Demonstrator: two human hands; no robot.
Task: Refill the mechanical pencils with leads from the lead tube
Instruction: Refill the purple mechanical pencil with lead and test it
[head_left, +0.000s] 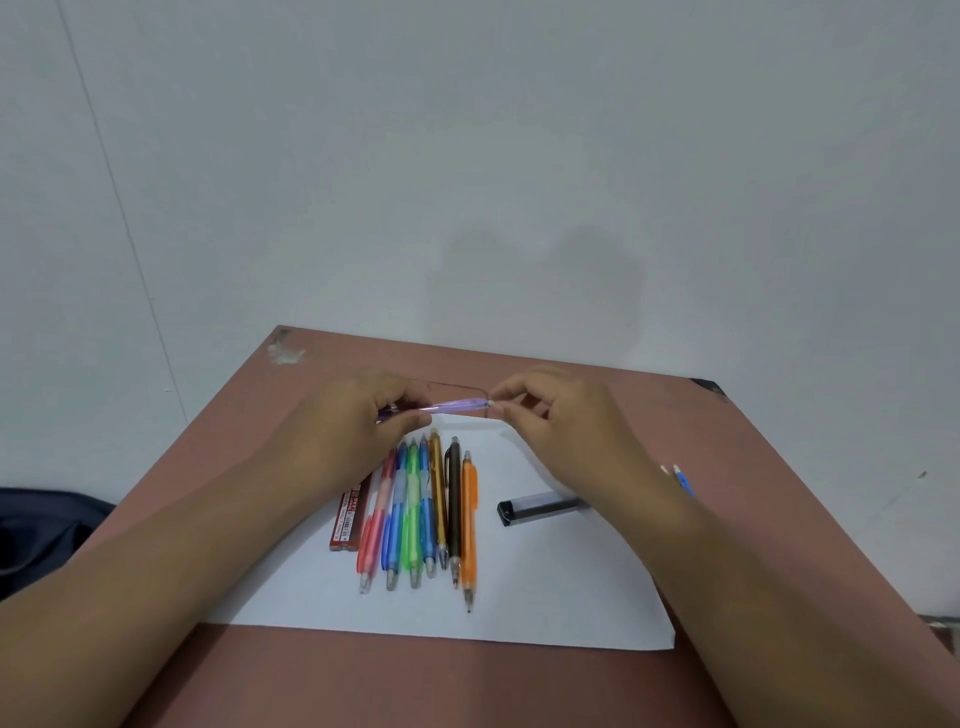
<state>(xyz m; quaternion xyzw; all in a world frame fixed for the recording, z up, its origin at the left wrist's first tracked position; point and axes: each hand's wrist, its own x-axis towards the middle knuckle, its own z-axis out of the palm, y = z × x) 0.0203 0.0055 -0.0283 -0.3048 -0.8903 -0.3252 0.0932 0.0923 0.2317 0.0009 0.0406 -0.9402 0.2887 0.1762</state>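
So, a purple mechanical pencil (447, 407) is held level above the far edge of a white sheet (545, 597), which is spread on a reddish-brown table (727, 467). The pencil's barrel is gripped by the left hand (363, 415), fingers curled round it, and the small white end at its right tip is pinched by the right hand (550, 410) between thumb and forefinger. Below the hands, seven more pencils (421, 514) are laid side by side on the sheet, pink through blue, green, amber, dark and orange, tips toward the viewer. A red lead pack (347, 519) is tucked just beside them on the left, partly hidden by the left wrist. A clear lead tube (540, 508) with a black cap is lying to the right, well apart from the row, partly covered by the right forearm. Something small and blue (684, 480) is seen past that forearm, too blurred to tell.
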